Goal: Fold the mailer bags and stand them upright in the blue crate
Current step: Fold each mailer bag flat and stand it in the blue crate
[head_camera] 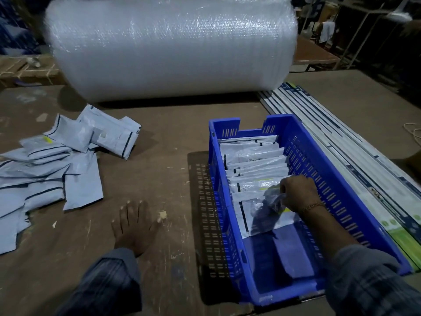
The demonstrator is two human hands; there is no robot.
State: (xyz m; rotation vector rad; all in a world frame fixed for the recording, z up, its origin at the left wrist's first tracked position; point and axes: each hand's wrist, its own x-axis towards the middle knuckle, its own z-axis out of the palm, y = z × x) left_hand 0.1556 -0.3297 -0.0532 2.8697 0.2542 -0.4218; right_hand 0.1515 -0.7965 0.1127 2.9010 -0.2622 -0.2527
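Right hand, lower right: folded mailer bag pinched inside blue crate, to be pressed upright against standing row; left hand spread flat on table; unfolded bags heaped at left

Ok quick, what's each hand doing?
Left hand: open, flat on the table, holding nothing.
Right hand: closed on a bag inside the crate.
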